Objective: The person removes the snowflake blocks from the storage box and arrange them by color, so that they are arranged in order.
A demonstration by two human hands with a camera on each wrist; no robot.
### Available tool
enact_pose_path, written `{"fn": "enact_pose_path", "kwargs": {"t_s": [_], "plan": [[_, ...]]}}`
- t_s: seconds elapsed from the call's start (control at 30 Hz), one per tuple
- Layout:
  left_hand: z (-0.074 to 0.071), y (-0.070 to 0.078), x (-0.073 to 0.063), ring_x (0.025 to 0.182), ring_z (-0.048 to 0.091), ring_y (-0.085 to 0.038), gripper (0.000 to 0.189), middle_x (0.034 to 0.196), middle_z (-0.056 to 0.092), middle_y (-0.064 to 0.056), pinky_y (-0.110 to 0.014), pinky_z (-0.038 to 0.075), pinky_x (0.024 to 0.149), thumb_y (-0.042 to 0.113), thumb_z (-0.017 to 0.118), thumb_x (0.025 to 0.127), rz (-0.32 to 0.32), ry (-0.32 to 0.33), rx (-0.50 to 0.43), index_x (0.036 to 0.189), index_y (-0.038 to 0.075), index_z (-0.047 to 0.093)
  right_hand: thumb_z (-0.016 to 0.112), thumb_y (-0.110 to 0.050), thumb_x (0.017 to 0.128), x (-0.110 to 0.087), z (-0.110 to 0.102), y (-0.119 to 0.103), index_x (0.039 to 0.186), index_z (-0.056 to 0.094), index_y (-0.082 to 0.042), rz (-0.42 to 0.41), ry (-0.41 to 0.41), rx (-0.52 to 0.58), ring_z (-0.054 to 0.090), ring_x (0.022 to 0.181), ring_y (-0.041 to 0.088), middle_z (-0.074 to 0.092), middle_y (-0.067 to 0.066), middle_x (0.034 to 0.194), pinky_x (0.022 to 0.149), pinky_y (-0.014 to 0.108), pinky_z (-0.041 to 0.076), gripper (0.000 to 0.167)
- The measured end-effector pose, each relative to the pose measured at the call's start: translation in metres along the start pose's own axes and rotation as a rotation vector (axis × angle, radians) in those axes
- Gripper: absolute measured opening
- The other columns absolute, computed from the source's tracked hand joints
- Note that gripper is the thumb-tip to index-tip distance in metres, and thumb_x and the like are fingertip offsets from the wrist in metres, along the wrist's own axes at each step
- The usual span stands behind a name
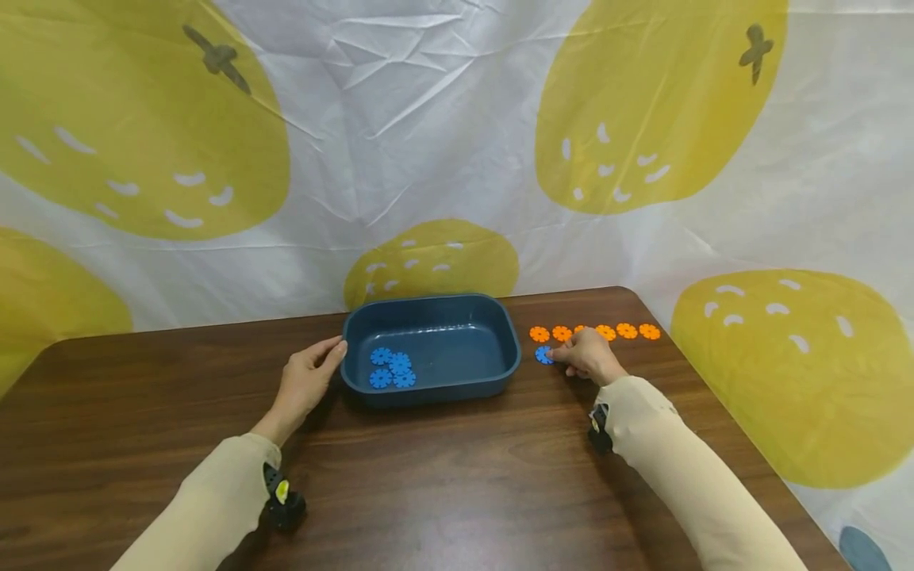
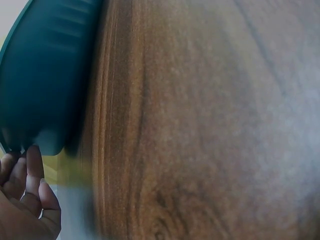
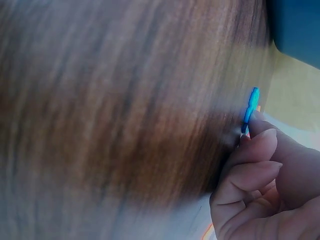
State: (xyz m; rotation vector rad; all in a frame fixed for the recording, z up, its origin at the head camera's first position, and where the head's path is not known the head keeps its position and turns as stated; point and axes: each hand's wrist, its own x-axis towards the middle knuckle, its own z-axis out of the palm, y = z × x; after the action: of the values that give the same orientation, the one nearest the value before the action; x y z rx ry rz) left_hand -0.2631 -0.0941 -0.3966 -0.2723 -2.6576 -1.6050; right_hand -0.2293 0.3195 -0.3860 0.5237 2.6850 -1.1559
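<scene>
Five or so blue discs (image 1: 381,379), notched round their edges, lie in a dark blue tray (image 1: 464,357), gathered toward its left end; some overlap, so their exact count is hard to tell. The rest of the tray's floor is bare and slightly shiny. The tray is a deep oblong with rounded corners, standing level on the brown wood-grain table (image 1: 443,476) near its far edge. The left hand (image 1: 307,377) holds the tray by its left end, thumb and fingertips meeting at the rim with the fingers bent; the left wrist view shows those fingertips against the tray's end wall. The right hand (image 1: 587,355) pinches a single blue disc (image 1: 543,354) between thumb and forefinger, its other fingers curled in toward the palm. That disc is outside the tray, just beside the tray's right end; whether its underside touches the table cannot be told. Just beyond it, six orange discs (image 1: 627,331) run in a row along the table's far edge, the third partly hidden behind the right hand. Pale sleeves (image 1: 685,460) cover both forearms.
</scene>
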Motion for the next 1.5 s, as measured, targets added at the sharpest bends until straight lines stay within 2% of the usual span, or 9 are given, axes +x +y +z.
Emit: {"fn": "enact_pose_path", "kwargs": {"t_s": [0.27,0.4,0.5,0.6,0.77,0.93,1.1,1.3,1.5], "plan": [[0.000,0.000,-0.001,0.127,0.047,-0.031,0.046,0.132,0.055,-0.016,-0.045,0.038,0.105,0.033,0.053,0.097,-0.016,0.003,-0.003,0.132,0.003,0.054,0.067,-0.024,0.088,-0.003,0.000,0.001,0.057,0.046,-0.011,-0.012,-0.016,0.050,0.039,0.039,0.007,0.044,-0.003,0.045,0.040,0.020,0.029,0.040],[0.000,0.000,0.000,0.127,0.047,-0.031,0.047,0.131,0.055,-0.016,-0.045,0.038,0.105,0.034,0.053,0.097,-0.013,-0.003,-0.001,0.132,0.003,0.054,0.062,-0.025,0.092,-0.008,-0.003,-0.004,0.068,0.053,-0.003,-0.069,0.017,0.128,0.041,0.040,0.006,0.047,-0.003,0.048,0.040,0.019,0.032,0.033],[-0.001,0.001,0.001,0.127,0.047,-0.031,0.047,0.132,0.055,-0.016,-0.045,0.038,0.105,0.034,0.052,0.097,-0.004,-0.002,-0.005,0.132,0.003,0.054,0.059,-0.024,0.094,-0.014,-0.004,-0.020,0.088,0.059,0.005,-0.173,0.082,0.181,0.045,0.043,0.005,0.051,-0.003,0.056,0.043,0.018,0.039,0.030],[-0.001,0.001,0.001,0.127,0.047,-0.031,0.048,0.132,0.055,-0.016,-0.045,0.039,0.104,0.035,0.052,0.096,0.000,0.002,-0.001,0.132,0.003,0.054,0.061,-0.021,0.092,-0.021,0.003,-0.045,0.098,0.059,0.009,-0.263,0.112,0.278,0.049,0.045,0.005,0.054,-0.003,0.060,0.046,0.017,0.043,0.030],[-0.001,0.001,0.002,0.127,0.047,-0.031,0.047,0.132,0.055,-0.016,-0.045,0.038,0.105,0.034,0.052,0.097,-0.007,0.000,0.004,0.132,0.003,0.054,0.064,-0.015,0.090,-0.033,0.031,-0.087,0.101,0.060,0.008,-0.350,0.045,0.395,0.049,0.044,0.005,0.056,-0.004,0.058,0.044,0.017,0.042,0.026],[0.001,0.000,0.002,0.127,0.047,-0.031,0.045,0.131,0.055,-0.016,-0.045,0.038,0.105,0.032,0.053,0.097,-0.008,0.005,-0.001,0.131,0.003,0.055,0.065,-0.015,0.089,-0.037,0.068,-0.116,0.101,0.063,0.004,-0.373,-0.054,0.362,0.050,0.046,0.007,0.060,0.002,0.066,0.049,0.021,0.045,0.022],[0.002,0.000,0.002,0.126,0.048,-0.031,0.045,0.130,0.056,-0.016,-0.045,0.039,0.104,0.032,0.053,0.097,-0.007,0.006,0.008,0.131,0.003,0.055,0.067,-0.013,0.088,-0.033,0.099,-0.129,0.096,0.065,0.002,-0.340,-0.160,0.325,0.051,0.048,0.009,0.065,0.013,0.077,0.048,0.022,0.044,0.017],[0.002,0.000,0.003,0.126,0.048,-0.031,0.045,0.131,0.056,-0.017,-0.045,0.039,0.104,0.031,0.053,0.097,0.001,0.003,-0.002,0.131,0.003,0.055,0.070,-0.012,0.085,-0.030,0.114,-0.140,0.090,0.067,0.002,-0.344,-0.217,0.186,0.052,0.048,0.009,0.064,0.007,0.076,0.044,0.019,0.039,0.015],[0.000,-0.001,0.003,0.126,0.048,-0.031,0.045,0.130,0.056,-0.016,-0.046,0.038,0.104,0.032,0.053,0.096,-0.005,0.010,0.004,0.130,0.003,0.055,0.072,-0.004,0.081,-0.025,0.125,-0.147,0.092,0.064,0.005,-0.321,-0.241,0.158,0.053,0.051,0.009,0.058,0.001,0.072,0.053,0.022,0.051,0.017]]}}
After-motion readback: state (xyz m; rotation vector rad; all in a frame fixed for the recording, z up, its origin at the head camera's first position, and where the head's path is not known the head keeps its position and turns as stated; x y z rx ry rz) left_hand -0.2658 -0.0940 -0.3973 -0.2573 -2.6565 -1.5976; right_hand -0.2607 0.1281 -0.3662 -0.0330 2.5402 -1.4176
